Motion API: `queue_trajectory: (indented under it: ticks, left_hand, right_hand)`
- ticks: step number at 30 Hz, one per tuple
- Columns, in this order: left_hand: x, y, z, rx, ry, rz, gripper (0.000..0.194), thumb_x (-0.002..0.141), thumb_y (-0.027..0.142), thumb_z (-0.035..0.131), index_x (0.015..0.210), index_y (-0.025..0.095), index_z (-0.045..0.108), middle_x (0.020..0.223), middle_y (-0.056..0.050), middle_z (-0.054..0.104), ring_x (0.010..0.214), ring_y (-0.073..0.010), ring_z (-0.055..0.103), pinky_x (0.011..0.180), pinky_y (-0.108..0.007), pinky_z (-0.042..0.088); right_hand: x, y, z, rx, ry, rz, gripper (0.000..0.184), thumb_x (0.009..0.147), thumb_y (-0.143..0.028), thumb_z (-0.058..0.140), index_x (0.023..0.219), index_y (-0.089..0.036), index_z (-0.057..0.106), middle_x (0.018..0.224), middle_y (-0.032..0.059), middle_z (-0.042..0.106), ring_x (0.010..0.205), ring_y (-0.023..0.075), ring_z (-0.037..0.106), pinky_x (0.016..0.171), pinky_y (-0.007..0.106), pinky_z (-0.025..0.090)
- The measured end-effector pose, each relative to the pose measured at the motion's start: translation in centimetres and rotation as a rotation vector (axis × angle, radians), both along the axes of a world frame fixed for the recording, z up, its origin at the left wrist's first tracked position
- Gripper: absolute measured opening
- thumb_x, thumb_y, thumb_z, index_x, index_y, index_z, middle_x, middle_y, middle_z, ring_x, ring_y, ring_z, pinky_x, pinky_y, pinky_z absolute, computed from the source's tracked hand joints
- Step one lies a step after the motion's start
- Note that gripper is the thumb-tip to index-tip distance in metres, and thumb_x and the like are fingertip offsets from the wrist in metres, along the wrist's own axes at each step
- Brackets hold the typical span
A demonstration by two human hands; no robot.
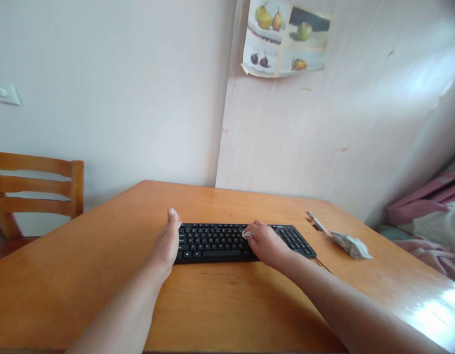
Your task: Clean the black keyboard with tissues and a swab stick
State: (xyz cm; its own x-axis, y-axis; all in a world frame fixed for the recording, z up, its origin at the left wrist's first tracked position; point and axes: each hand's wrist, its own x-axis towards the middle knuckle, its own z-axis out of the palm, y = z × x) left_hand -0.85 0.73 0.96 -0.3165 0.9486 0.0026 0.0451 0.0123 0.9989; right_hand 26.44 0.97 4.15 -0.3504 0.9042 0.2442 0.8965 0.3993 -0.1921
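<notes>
A black computer keyboard (216, 243) lies flat on the wooden table in front of me. My left hand (168, 244) is at its left end, thumb pointing up and palm against the edge; the other fingers are mostly hidden and appear to grip that end. My right hand (266, 241) is closed over the keys right of the middle. A small piece of white tissue (247, 235) pokes out from its fingertips, touching the keys. The right hand covers part of the keyboard between the letters and the number pad.
To the right lie a crumpled tissue (350, 245), a white pen (318, 222) and a small dark item beside it. The keyboard's cable (323, 265) runs off its right side. A wooden chair (35, 189) stands left of the table (220, 305). Pink fabric (430, 216) is at the right.
</notes>
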Motion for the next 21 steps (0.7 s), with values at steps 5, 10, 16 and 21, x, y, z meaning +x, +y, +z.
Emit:
queue_trajectory:
  ticks: [5, 10, 16, 21]
  left_hand:
    - [0.0, -0.2, 0.4, -0.007, 0.015, -0.003, 0.102, 0.085, 0.082, 0.014, 0.150, 0.009, 0.040, 0.153, -0.020, 0.043, 0.144, -0.0274, 0.037, 0.121, -0.042, 0.021]
    - [-0.2, -0.2, 0.2, -0.004, 0.046, 0.005, 0.100, 0.086, 0.082, 0.015, 0.150, 0.010, 0.041, 0.153, -0.020, 0.044, 0.145, -0.0263, 0.036, 0.122, -0.041, 0.019]
    - [-0.4, 0.1, 0.0, 0.003, 0.052, 0.009, 0.099, 0.086, 0.082, 0.018, 0.148, 0.009, 0.043, 0.152, -0.019, 0.045, 0.144, -0.0267, 0.038, 0.122, -0.041, 0.019]
    - [-0.6, 0.2, 0.0, -0.008, 0.060, 0.011, 0.101, 0.085, 0.083, 0.019, 0.148, 0.008, 0.043, 0.153, -0.019, 0.044, 0.145, -0.0257, 0.036, 0.123, -0.039, 0.017]
  right_hand:
    - [3.2, 0.0, -0.3, 0.024, 0.014, -0.080, 0.022, 0.092, -0.015, 0.048, 0.099, -0.014, 0.069, 0.099, 0.0105, 0.065, 0.093, 0.0199, 0.062, 0.083, 0.027, 0.042]
    - [7.6, 0.4, -1.2, 0.025, 0.037, -0.184, 0.020, 0.090, -0.014, 0.050, 0.096, -0.015, 0.069, 0.097, 0.0093, 0.065, 0.091, 0.0191, 0.061, 0.082, 0.027, 0.041]
    - [11.0, 0.0, -1.3, 0.035, 0.116, -0.232, 0.018, 0.089, -0.015, 0.051, 0.093, -0.015, 0.068, 0.096, 0.0091, 0.067, 0.092, 0.0189, 0.061, 0.081, 0.026, 0.041]
    - [13.1, -0.8, -0.4, 0.084, 0.137, -0.268, 0.018, 0.089, -0.016, 0.051, 0.094, -0.015, 0.069, 0.094, 0.0083, 0.068, 0.088, 0.0186, 0.061, 0.078, 0.027, 0.041]
